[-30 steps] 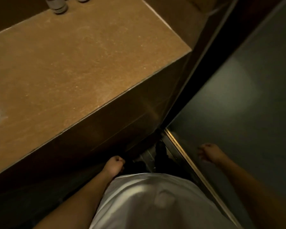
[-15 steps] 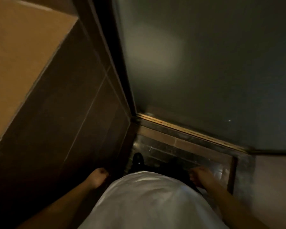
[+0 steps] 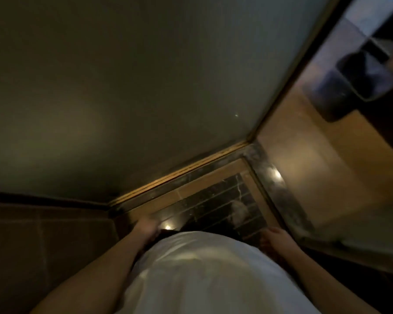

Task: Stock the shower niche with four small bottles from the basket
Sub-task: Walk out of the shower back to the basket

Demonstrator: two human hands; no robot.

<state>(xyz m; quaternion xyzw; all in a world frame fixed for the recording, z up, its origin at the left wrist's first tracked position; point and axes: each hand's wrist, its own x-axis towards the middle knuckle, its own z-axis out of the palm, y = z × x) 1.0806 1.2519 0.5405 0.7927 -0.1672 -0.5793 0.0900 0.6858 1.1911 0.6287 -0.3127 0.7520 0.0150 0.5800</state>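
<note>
No bottle, basket or niche shows in the head view. My left hand [image 3: 146,227] hangs low beside my white shirt, fingers curled in with nothing in them. My right hand [image 3: 276,237] hangs on the other side of my body, fingers loosely bent and holding nothing. Both are above the dark tiled shower floor [image 3: 216,207]. The picture is dim and blurred.
A frosted glass panel [image 3: 145,87] fills the space ahead, set in a brass track [image 3: 179,175]. A dark stone threshold [image 3: 279,191] runs right of the floor, with tan flooring [image 3: 315,159] beyond. A dark blurred shape [image 3: 349,85] sits top right. Brown wall tiles [image 3: 43,241] stand left.
My view has swung right, away from the tan ledge with the two bottles, which has left the frame. Both hands stay low at my sides with nothing in them.
</note>
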